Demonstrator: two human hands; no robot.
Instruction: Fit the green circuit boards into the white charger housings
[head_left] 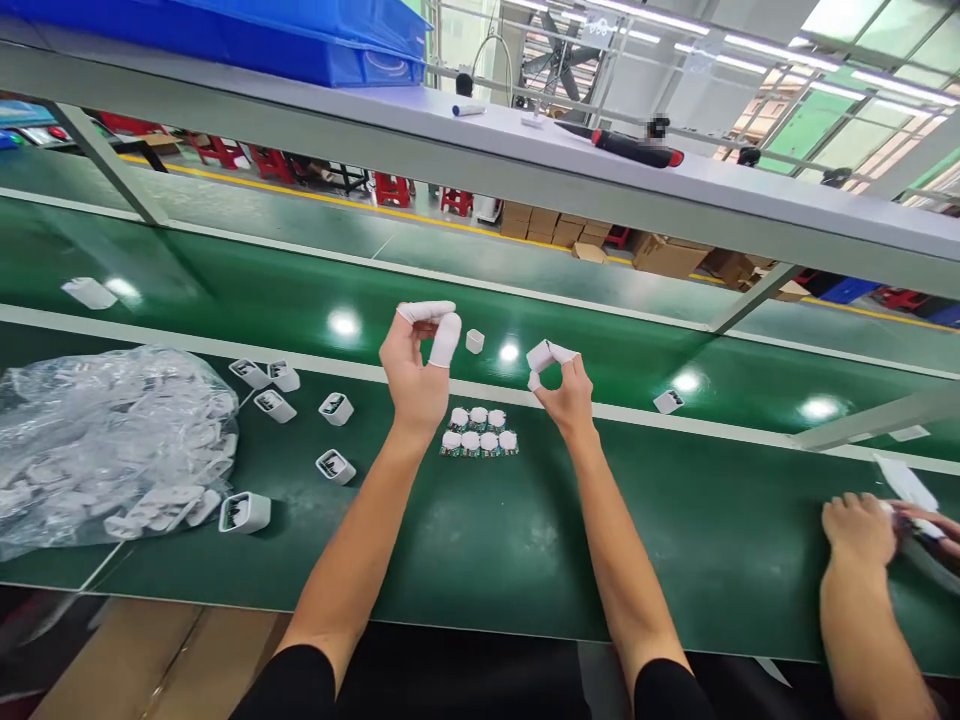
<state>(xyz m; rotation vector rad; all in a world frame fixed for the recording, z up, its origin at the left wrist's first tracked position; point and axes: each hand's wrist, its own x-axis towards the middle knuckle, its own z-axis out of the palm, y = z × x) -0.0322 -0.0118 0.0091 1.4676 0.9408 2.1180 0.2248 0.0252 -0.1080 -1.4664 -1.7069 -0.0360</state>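
Note:
My left hand (416, 370) is raised over the belt edge, white finger cots on thumb and index finger. Their tips come together, and nothing shows between them. A small white housing (475, 341) sits just right of it on the green belt. My right hand (571, 398), also in white finger cots, pinches a white plastic housing (538, 356) between thumb and index finger. Between my forearms, small circuit boards with round white tops (470, 441) lie in two rows on the green table.
Left are several white housings with boards inside (274, 406) and a clear bag of white plastic parts (112, 450). Another housing (668, 402) is on the belt at right. A co-worker's hand (859, 535) works far right. Overhead, a shelf (525, 160) carries blue bins (225, 40) and an electric screwdriver (637, 148).

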